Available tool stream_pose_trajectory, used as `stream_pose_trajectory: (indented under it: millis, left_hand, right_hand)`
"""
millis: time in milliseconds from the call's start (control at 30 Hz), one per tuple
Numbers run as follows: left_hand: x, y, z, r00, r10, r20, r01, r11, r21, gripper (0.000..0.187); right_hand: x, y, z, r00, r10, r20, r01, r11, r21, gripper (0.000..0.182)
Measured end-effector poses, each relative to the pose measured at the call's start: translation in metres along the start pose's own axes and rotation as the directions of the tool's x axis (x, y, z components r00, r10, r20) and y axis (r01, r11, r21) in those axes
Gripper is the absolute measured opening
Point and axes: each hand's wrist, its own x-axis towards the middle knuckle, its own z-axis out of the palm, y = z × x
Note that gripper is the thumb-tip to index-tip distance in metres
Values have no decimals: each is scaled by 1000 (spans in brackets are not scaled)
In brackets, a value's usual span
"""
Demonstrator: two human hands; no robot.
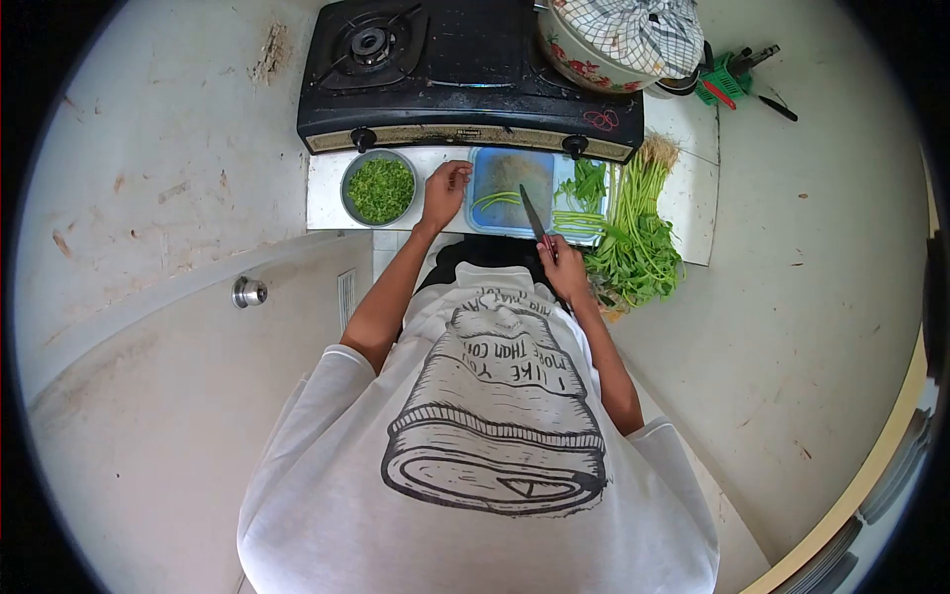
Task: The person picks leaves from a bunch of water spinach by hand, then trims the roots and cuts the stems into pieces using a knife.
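Note:
My right hand (562, 269) grips a knife (534, 215) by its handle, with the blade pointing up over the right part of a blue tray (480, 163). Between the tray and a bowl of chopped greens (380, 190) is my left hand (446, 194), its fingers curled near the tray's left edge; whether they hold anything is too small to tell. A few green stems (497, 199) lie in the tray. Cut leaves (585, 185) rest at its right side, beside a large bunch of leafy greens (638, 233) with roots.
A black gas stove (475, 109) stands behind the tray. On its right is a floral pot (594, 69) topped with a checked cloth (633, 30). A green basket (727, 84) with utensils sits at the back right. A door knob (249, 291) is at the left.

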Motion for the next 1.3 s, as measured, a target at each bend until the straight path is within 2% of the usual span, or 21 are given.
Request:
stream_pose_trajectory:
  millis: [67,200,300,433,567,1033,1133,1233,1300]
  left_hand:
    - [-8,-3,-7,999,7,44,-12,995,103,21]
    - [-24,-2,-10,976,101,194,-140,971,194,23]
    - [-30,3,-3,962,47,269,-130,945,300,29]
    - [-29,7,13,946,63,319,-185,910,370,27]
    - [-27,9,22,911,130,392,-302,857,417,31]
    - [3,9,42,816,160,555,-444,788,426,34]
    - [26,5,40,863,157,480,-370,844,389,26]
    - [49,6,36,867,69,493,-281,885,372,23]
    - [56,14,37,856,14,517,-274,860,430,20]
  right_hand:
    - [6,0,5,999,-39,5,39,997,65,37]
    - [16,-12,5,999,-20,39,19,1000,4,34]
    - [21,-14,5,998,-53,13,54,998,-19,33]
    - [20,-13,8,998,-58,-9,57,998,-22,33]
    - [18,-6,13,991,-88,-96,90,996,13,33]
    - [13,4,12,997,-28,-76,35,995,92,34]
    - [19,8,18,993,-49,-111,61,992,110,34]
    - [22,7,15,993,-45,-105,54,995,89,35]
    - [26,6,13,992,-63,-109,70,996,62,35]
